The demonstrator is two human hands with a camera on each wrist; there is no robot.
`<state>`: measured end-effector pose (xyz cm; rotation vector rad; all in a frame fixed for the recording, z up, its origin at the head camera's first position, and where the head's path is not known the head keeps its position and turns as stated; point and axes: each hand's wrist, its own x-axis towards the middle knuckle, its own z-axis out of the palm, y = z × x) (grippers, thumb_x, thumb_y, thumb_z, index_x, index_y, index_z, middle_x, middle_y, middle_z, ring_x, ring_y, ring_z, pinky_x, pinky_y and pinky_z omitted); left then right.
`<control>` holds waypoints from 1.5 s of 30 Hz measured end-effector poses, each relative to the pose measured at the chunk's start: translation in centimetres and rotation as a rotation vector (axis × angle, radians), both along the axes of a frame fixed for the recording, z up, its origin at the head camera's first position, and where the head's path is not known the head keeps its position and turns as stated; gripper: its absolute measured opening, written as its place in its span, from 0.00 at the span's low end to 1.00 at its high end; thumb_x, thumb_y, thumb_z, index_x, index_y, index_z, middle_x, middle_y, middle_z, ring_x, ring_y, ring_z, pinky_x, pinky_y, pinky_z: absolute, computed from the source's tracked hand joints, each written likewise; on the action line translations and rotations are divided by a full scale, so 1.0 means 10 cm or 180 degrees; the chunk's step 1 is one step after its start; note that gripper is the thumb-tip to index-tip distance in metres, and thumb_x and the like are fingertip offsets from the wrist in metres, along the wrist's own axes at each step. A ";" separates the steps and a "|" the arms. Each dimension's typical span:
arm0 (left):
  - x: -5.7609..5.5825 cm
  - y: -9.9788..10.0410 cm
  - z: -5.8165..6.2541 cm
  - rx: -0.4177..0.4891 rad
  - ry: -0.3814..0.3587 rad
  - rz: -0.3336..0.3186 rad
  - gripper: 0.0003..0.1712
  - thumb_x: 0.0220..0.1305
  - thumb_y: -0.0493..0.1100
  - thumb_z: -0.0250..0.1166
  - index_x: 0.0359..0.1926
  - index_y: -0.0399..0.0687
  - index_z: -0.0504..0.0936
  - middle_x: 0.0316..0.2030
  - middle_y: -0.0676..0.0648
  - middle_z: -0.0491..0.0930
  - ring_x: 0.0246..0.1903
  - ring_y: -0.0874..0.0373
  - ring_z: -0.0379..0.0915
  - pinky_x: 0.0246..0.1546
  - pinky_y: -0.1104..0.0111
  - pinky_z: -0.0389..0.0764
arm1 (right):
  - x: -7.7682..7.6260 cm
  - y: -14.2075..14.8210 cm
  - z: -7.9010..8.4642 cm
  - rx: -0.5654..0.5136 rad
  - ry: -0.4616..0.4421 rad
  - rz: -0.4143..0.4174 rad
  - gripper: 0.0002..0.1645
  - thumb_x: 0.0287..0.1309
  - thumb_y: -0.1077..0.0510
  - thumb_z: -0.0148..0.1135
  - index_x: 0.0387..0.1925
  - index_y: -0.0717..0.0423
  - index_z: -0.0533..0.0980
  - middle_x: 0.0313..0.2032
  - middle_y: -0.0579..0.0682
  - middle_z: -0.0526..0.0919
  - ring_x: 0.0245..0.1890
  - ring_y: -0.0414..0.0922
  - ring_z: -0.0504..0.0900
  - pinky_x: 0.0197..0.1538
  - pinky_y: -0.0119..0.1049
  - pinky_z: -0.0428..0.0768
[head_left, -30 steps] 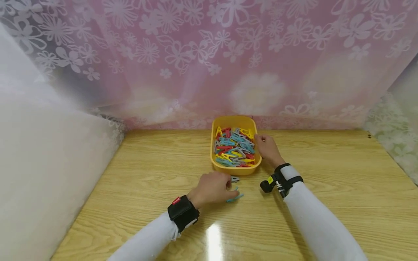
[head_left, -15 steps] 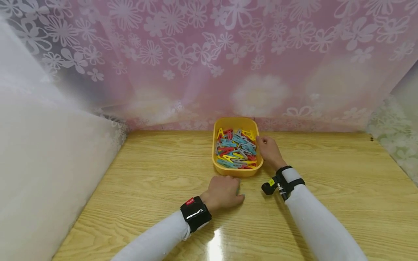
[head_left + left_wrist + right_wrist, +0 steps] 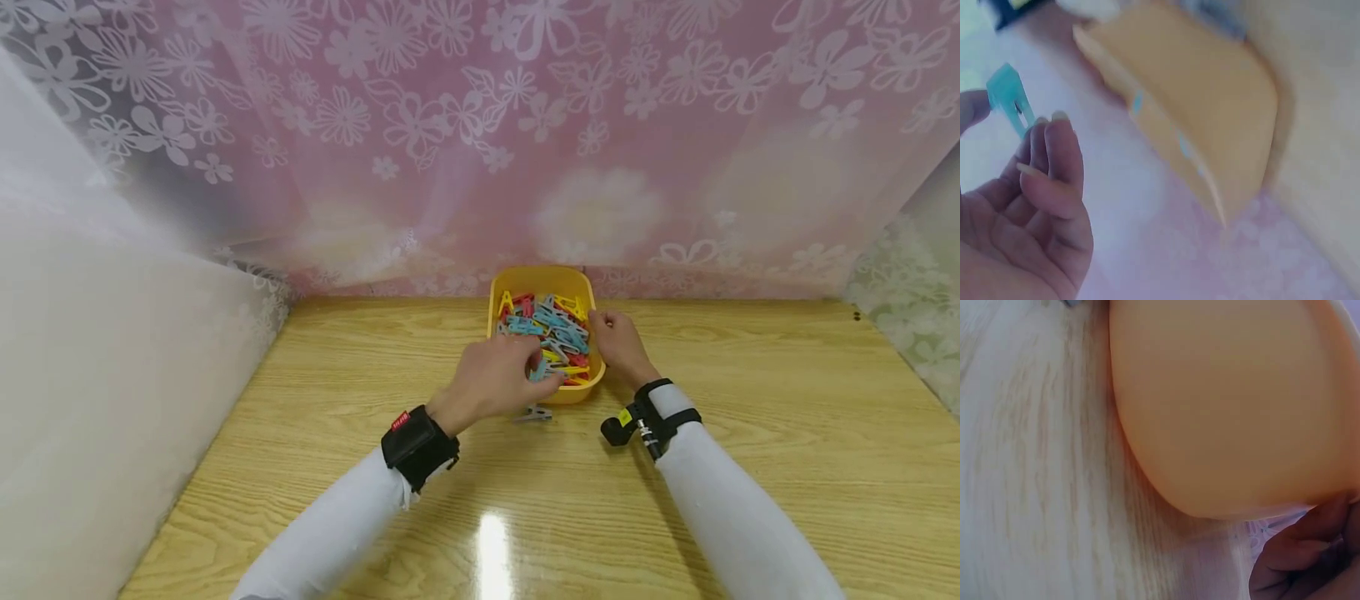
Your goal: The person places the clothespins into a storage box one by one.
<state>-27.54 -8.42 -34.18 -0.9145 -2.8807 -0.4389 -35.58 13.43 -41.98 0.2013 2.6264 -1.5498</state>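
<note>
In the head view, my left hand (image 3: pixel 495 377) is over the front left corner of a yellow plastic bin (image 3: pixel 551 397). The left wrist view shows it pinching a light-blue clothespin (image 3: pixel 1009 94) between its fingertips, above the bin's rim. Several clothespins (image 3: pixel 567 333) in blue, red, yellow and grey fill the bin. My right hand (image 3: pixel 618 343) grips the bin's right rim with curled fingers; the right wrist view shows these fingers (image 3: pixel 1297 553) against its outer wall. A grey clothespin (image 3: pixel 534 414) lies on the table just in front of the bin.
The wood-grain table (image 3: pixel 360 367) runs left and right of the bin. Behind it hangs a pink flowered curtain (image 3: pixel 450 167), close to the bin's back. A white sheet (image 3: pixel 127 375) bounds the left side.
My left hand first picks a blue clothespin off the table in front of the bin, then lifts it up over the bin's front left. The right hand stays at the rim.
</note>
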 end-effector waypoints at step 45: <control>-0.32 -0.73 -0.44 -0.0020 -0.1073 -0.0255 0.16 0.67 0.54 0.57 0.27 0.52 0.82 0.18 0.57 0.71 0.19 0.64 0.65 0.24 0.70 0.66 | -0.02 -0.05 0.01 0.0045 -0.0046 -0.0110 0.34 0.72 0.37 0.35 0.52 0.64 0.68 0.41 0.59 0.67 0.33 0.51 0.68 0.28 0.32 0.67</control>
